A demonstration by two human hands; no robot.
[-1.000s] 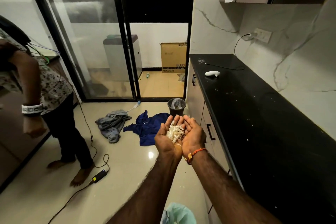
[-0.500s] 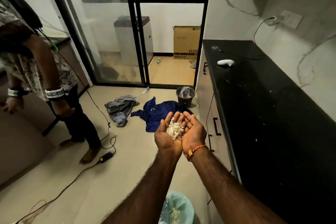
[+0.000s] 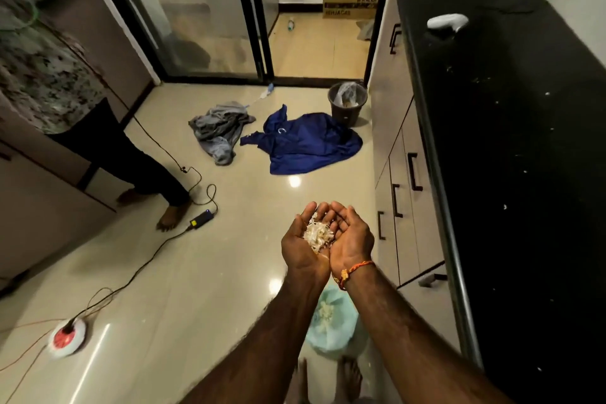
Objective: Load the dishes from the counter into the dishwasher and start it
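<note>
- Grip: left hand (image 3: 303, 241) and right hand (image 3: 352, 236) cupped together, palms up, cradling pale scraps (image 3: 317, 233) without closing round them.
- Directly below on the floor, pale green bag (image 3: 331, 318) with similar scraps.
- Rightward, black tabletop (image 3: 511, 174); white object (image 3: 447, 22) near its far edge.
- No dishes or dishwasher in view.

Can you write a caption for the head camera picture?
Two cupped hands carry pale scraps above a green bag.
</note>
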